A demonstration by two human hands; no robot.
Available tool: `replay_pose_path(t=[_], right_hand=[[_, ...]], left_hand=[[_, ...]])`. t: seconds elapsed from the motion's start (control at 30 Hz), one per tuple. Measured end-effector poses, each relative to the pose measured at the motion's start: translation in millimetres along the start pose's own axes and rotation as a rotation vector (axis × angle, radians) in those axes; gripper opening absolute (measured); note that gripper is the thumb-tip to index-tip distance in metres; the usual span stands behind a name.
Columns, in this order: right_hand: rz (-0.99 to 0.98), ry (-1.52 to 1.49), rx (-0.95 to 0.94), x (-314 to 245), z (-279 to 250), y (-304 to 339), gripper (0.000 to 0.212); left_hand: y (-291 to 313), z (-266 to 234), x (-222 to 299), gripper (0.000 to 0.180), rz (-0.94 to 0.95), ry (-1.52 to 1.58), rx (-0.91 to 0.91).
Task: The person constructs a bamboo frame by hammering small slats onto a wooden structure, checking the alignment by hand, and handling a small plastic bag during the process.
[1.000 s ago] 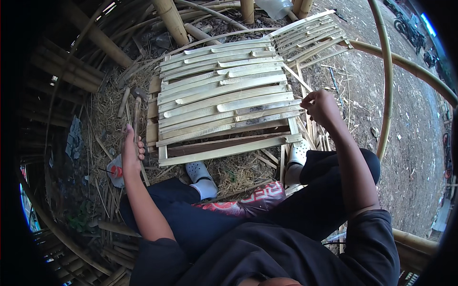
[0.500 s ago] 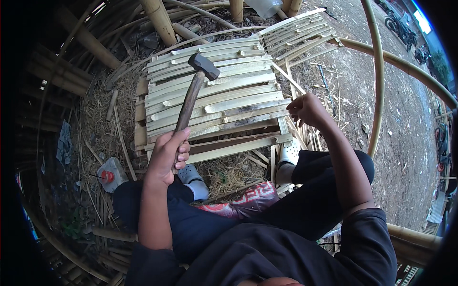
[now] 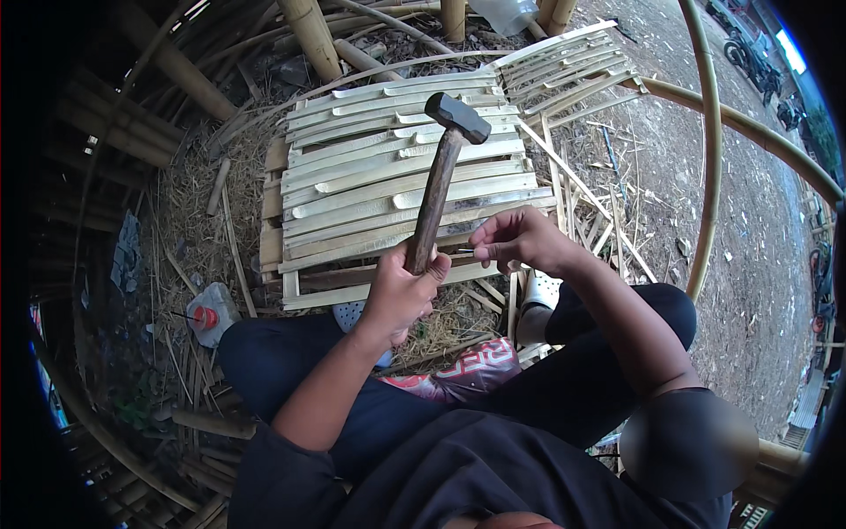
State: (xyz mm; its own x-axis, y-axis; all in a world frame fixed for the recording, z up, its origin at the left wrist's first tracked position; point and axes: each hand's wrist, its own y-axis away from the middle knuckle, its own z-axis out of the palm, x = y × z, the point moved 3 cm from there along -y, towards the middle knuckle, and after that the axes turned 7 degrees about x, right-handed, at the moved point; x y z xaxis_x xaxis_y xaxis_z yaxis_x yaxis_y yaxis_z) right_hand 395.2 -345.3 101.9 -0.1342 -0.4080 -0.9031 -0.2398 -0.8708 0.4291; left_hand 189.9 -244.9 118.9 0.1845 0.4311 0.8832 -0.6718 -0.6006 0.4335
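Observation:
My left hand (image 3: pixel 399 295) is wrapped round the wooden handle of a club hammer (image 3: pixel 434 189), low on the grip. Its dark, blocky head points up and away, above the bamboo slat panel (image 3: pixel 352 189). Close by on the right, my right hand (image 3: pixel 520 240) pinches a thin nail (image 3: pixel 464 250) between thumb and fingertips, beside the hammer handle. Pale split slats lie side by side across the panel, with a gap before the nearest slat (image 3: pixel 370 294). Both hands are over the panel's near edge.
A second slatted piece (image 3: pixel 573 66) lies beyond at the right. Loose bamboo strips (image 3: pixel 608 216) are strewn beside the panel. Curved bamboo poles (image 3: pixel 712 150) frame the right side, and thick posts (image 3: pixel 308 40) stand at the back. A clear container with a red cap (image 3: pixel 208 316) sits left of my knee.
The hammer in my left hand has moved right. My right hand has come left and down toward it from the panel's right edge, and the nail now shows in its fingers.

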Motion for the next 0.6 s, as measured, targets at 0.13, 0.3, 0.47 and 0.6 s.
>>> replay_pose_path(t=[0.13, 0.3, 0.47, 0.6], right_hand=[[-0.044, -0.102, -0.134, -9, 12, 7, 0.025], [-0.050, -0.090, -0.171, -17, 28, 13, 0.025], [-0.075, -0.185, -0.143, -21, 37, 16, 0.029], [-0.108, -0.162, -0.157, -29, 41, 20, 0.030]], left_hand=[[-2, -6, 16, 0.029, 0.067, -0.127, -0.001], [1, -10, 17, 0.025, 0.121, -0.197, 0.020], [8, -6, 16, 0.027, 0.199, -0.302, -0.077], [18, -5, 25, 0.028, 0.181, -0.391, -0.104]])
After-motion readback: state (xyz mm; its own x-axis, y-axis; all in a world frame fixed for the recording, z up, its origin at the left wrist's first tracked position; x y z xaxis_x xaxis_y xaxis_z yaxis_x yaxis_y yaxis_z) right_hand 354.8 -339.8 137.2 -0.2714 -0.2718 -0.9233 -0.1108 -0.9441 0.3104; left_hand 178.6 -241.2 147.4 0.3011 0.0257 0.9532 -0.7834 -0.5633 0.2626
